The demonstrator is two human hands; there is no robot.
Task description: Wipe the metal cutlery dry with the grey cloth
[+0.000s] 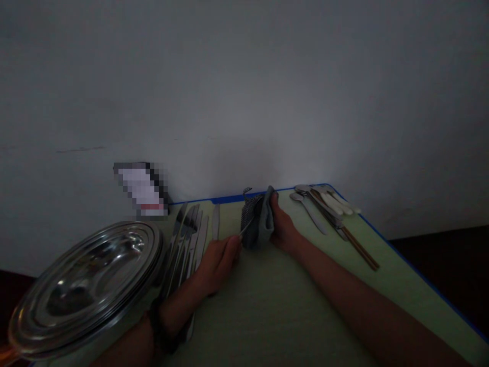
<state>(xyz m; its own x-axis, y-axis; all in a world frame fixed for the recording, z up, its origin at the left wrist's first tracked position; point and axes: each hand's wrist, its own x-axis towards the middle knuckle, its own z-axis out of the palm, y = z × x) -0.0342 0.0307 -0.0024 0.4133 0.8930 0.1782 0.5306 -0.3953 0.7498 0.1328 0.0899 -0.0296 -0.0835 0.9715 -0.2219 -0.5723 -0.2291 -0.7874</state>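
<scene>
My left hand [221, 262] is closed round the end of a thin metal piece of cutlery [247, 227]. Its far end goes in against a grey cloth [264, 219], which hides what kind it is. The cloth is folded and held up by my right hand [283, 224], whose fingers wrap its right side. A dark checked part of the cloth with a small loop shows on its left. Just beyond my left hand a single table knife [216, 220] lies on the green table [267, 311].
Stacked shiny metal dishes [148, 244] stand at the left, beside a row of several knives [179, 260]. At the back right lie spoons [309, 211], white-handled cutlery [338, 204] and wooden chopsticks [361, 247]. A blurred-out phone-like object [141, 188] leans against the wall [244, 102].
</scene>
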